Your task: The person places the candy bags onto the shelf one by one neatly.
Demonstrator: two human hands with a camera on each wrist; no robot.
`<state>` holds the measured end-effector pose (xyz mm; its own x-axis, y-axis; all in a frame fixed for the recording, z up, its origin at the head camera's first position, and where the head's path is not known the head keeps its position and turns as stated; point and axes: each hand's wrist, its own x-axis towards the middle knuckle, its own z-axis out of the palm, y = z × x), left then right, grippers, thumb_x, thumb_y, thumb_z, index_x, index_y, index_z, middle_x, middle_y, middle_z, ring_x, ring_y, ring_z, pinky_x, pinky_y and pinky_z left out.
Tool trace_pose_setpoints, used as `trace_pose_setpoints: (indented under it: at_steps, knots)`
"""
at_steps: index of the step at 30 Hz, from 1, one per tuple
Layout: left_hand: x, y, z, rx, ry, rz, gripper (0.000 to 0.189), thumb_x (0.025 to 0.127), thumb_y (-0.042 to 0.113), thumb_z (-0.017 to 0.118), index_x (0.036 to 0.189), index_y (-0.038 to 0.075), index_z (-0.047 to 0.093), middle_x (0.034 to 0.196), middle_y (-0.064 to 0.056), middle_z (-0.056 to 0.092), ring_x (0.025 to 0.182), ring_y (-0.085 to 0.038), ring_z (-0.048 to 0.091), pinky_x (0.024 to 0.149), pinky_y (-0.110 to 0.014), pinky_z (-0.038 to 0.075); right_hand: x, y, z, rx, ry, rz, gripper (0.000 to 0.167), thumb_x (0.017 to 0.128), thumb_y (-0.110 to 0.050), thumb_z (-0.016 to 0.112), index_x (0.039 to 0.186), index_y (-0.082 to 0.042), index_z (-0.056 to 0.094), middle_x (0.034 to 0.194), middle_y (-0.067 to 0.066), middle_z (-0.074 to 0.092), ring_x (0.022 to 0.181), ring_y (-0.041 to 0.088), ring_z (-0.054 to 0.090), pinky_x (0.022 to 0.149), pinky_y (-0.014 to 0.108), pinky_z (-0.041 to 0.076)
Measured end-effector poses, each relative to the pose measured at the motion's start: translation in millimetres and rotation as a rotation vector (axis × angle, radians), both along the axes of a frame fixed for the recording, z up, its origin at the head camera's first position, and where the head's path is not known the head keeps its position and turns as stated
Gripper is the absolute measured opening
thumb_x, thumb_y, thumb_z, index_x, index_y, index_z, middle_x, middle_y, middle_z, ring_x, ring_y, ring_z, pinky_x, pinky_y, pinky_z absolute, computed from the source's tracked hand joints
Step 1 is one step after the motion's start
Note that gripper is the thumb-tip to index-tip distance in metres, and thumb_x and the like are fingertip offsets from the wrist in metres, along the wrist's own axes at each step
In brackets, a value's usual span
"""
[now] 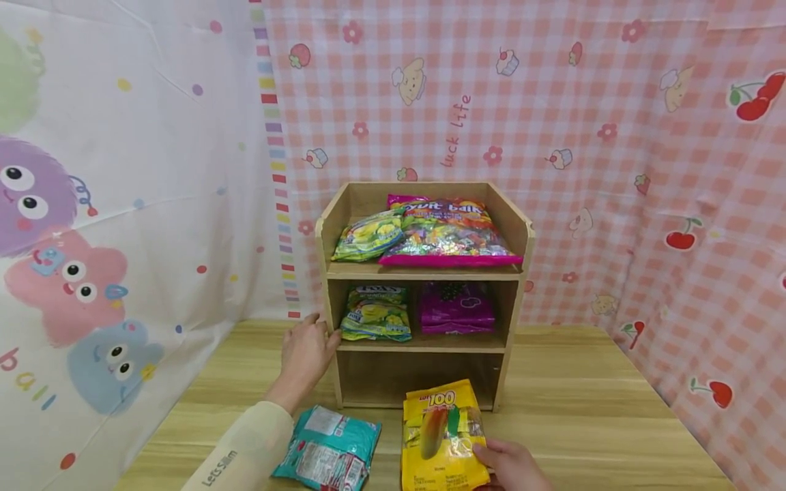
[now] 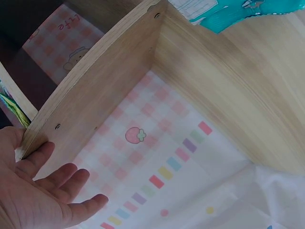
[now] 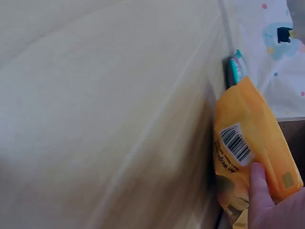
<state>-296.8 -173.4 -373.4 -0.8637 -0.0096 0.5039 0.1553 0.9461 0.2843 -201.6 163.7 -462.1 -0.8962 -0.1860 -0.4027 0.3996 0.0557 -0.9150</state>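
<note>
My right hand [image 1: 512,465] grips the lower right edge of a yellow candy bag [image 1: 443,436], which stands in front of the shelf's bottom compartment. In the right wrist view the thumb lies on the yellow bag [image 3: 250,138] near its barcode; the other fingers are mostly hidden. My left hand [image 1: 307,351] holds the left side of a small wooden shelf [image 1: 417,346] at the height of the middle board. In the left wrist view, the thumb and index finger of the left hand [image 2: 45,191] pinch the panel's edge while the other fingers are loosely bent.
A teal candy bag [image 1: 331,447] lies on the wooden table [image 1: 589,409], left of the yellow one. A green-yellow bag [image 1: 368,235] and a large pink-edged bag [image 1: 454,232] lie on top. Another green-yellow bag [image 1: 376,315] and a purple bag [image 1: 457,314] occupy the middle compartment.
</note>
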Motion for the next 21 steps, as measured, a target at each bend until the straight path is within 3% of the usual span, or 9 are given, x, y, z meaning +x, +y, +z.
trace_pose_setpoints:
  at_steps: [7,12,16,21]
  knots:
    - [0.0,-0.8,0.0,-0.003,-0.005,-0.005,0.032,0.095,0.027,0.064,0.082,-0.001,0.071,0.129,-0.026,0.061,0.111,-0.046,0.06,0.093,-0.065,0.04,-3.1,0,14.8,-0.099,0.085,0.061,0.056,0.105,-0.023,0.049,0.138,0.021,0.036,0.101,0.01,0.069,0.094,0.03,0.07,0.084,0.05,0.055]
    - [-0.8,-2.1,-0.3,-0.004,-0.005,-0.001,0.032,0.095,0.028,0.064,0.082,-0.001,0.071,0.129,-0.025,0.061,0.111,-0.045,0.06,0.094,-0.066,0.039,-14.7,-5,21.4,-0.077,0.148,-0.002,0.06,0.104,-0.029,0.052,0.141,0.017,0.037,0.101,0.009,0.07,0.092,0.03,0.071,0.086,0.052,0.054]
    - [-1.3,-2.3,-0.7,-0.003,-0.008,0.002,0.032,0.095,0.028,0.065,0.082,0.0,0.071,0.129,-0.025,0.061,0.112,-0.045,0.06,0.095,-0.066,0.039,-32.9,-2,14.3,-0.073,0.186,-0.054,0.059,0.105,-0.031,0.05,0.141,0.015,0.038,0.102,0.01,0.069,0.093,0.031,0.07,0.088,0.052,0.053]
    - [-1.8,-1.4,-0.9,0.002,-0.018,-0.001,0.031,0.095,0.028,0.065,0.081,0.0,0.071,0.13,-0.024,0.061,0.113,-0.044,0.06,0.095,-0.066,0.039,-59.6,9,-0.8,-0.018,0.206,-0.101,0.052,0.108,-0.022,0.04,0.141,0.018,0.034,0.105,0.018,0.066,0.094,0.033,0.069,0.089,0.052,0.053]
